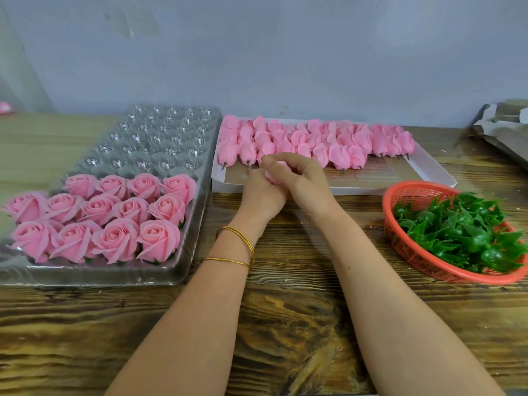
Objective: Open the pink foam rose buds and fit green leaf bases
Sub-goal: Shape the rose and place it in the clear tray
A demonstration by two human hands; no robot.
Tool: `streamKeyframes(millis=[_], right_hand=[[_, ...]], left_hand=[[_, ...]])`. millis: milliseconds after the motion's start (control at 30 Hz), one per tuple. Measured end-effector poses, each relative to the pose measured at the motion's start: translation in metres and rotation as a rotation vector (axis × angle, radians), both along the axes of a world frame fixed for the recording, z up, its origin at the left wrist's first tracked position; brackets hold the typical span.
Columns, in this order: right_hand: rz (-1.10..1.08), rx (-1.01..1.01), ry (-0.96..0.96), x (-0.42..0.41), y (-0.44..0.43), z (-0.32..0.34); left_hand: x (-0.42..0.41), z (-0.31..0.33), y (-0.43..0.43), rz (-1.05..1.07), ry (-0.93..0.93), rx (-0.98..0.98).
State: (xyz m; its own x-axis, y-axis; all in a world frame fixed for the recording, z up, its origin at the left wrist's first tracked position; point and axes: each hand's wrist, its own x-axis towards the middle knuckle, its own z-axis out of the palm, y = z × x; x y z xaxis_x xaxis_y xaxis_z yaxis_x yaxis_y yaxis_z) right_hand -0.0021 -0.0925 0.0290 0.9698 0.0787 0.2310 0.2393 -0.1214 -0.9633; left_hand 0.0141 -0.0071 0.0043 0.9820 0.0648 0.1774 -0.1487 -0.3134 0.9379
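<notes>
Both my hands meet at the table's middle around one pink foam rose bud [273, 175], mostly hidden by fingers. My left hand [261, 192] cups it from below and my right hand [297, 178] curls over its top. Behind them a white box [428, 170] holds several closed pink buds [314, 141] lying in rows with short stems. On the left, a clear plastic tray [160, 132] carries several opened pink roses [114, 218] with green bases in its near cells. A red basket [400, 221] of green leaf bases [463, 235] sits on the right.
The work surface is a wooden table [285, 324] against a grey wall. Torn grey cardboard [503, 130] lies at the far right edge. The tray's far cells show only metal springs. Two thin gold bangles ring my left wrist.
</notes>
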Motion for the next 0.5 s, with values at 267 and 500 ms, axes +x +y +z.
streamKeyframes(millis=[267, 500], right_hand=[[-0.021, 0.099, -0.027, -0.0003, 0.0048, 0.0000], [0.043, 0.204, 0.052, -0.0019, 0.0043, 0.0011]], left_hand=[[-0.0040, 0.0023, 0.0001, -0.024, -0.001, -0.101], [-0.0073, 0.0062, 0.0001, -0.001, 0.071, -0.260]])
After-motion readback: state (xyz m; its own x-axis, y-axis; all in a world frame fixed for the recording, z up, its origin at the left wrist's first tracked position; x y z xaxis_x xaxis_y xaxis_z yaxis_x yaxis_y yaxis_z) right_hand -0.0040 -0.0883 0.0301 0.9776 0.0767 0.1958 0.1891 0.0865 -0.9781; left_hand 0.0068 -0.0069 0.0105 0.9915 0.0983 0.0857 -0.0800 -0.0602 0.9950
